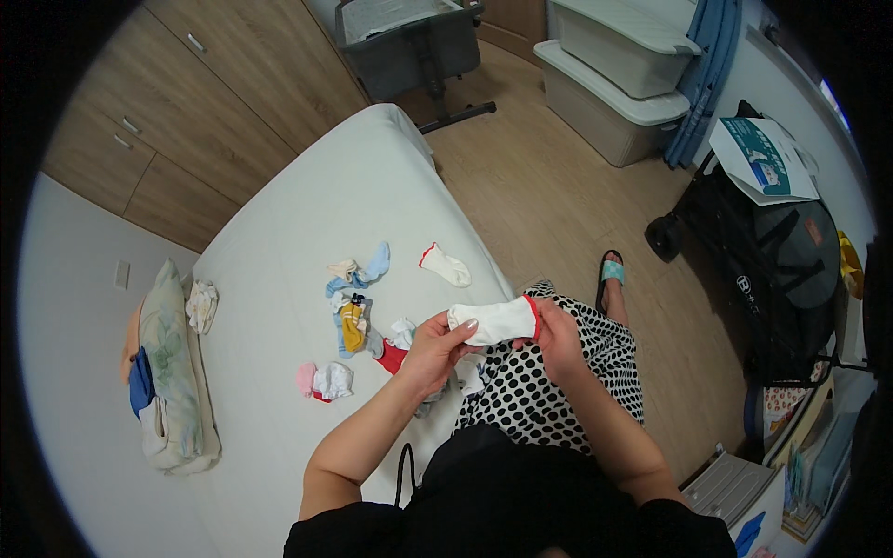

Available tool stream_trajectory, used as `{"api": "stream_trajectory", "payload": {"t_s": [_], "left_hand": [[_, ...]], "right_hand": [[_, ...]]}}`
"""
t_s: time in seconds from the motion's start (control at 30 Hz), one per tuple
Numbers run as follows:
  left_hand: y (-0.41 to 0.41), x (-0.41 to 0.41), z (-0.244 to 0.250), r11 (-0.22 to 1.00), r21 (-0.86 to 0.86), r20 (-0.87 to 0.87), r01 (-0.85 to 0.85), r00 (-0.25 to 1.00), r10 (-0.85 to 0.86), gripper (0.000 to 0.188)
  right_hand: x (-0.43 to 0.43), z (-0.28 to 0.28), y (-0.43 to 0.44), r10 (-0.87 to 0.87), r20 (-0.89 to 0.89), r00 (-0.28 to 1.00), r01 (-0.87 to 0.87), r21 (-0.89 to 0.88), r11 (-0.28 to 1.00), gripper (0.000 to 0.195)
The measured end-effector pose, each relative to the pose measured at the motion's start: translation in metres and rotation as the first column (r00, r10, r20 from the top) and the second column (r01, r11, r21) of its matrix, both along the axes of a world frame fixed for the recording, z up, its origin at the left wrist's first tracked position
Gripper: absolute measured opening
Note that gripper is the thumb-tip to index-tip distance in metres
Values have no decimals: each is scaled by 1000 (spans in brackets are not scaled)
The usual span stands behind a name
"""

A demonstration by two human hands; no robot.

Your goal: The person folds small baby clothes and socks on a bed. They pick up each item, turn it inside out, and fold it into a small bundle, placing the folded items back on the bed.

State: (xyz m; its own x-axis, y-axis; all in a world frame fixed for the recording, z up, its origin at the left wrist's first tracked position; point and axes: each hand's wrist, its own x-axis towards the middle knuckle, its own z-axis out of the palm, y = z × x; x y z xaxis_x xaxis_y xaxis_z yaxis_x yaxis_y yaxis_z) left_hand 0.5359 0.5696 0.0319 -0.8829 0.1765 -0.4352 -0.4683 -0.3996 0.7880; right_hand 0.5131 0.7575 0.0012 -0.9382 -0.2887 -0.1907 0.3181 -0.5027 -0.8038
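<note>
Stretched between my hands over my lap is a white sock with a red cuff edge (pixel 497 321). My left hand (pixel 436 349) pinches its toe end, thumb on top. At the red cuff, my right hand (pixel 554 340) grips the other end. A similar white sock with a red edge (pixel 447 266) lies flat on the white bed sheet (pixel 279 244), near the bed's edge. Left of my hands are a light blue sock (pixel 377 261), a mustard yellow sock (pixel 352 328) and a red piece of clothing (pixel 392 356) among other small socks. Pink (pixel 305 379) and white baby items lie nearer me.
A folded floral pillow or quilt (pixel 171 370) rests at the bed's left side by the wall. Beyond the bed stands a grey bassinet (pixel 411 59). Lidded storage boxes (pixel 607 104) and a folded black stroller (pixel 767 279) stand on the right floor.
</note>
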Motion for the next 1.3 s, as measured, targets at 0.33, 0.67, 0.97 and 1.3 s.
{"api": "stream_trajectory", "payload": {"t_s": [0.33,0.67,0.97,1.3], "left_hand": [[10,7,-2,996,-86,-36,-34,999,31,18],[5,6,-8,992,126,-57,-11,998,19,17],[-7,7,-21,939,339,30,-52,999,45,26],[-6,6,-23,833,549,53,-63,998,40,34]], "right_hand": [[7,9,-9,-173,-238,956,234,255,938,11],[1,9,1,171,147,974,-109,-358,927,35],[-1,5,-5,43,200,979,-11,-156,988,12],[-2,-3,4,156,157,975,-140,-108,984,15]]}}
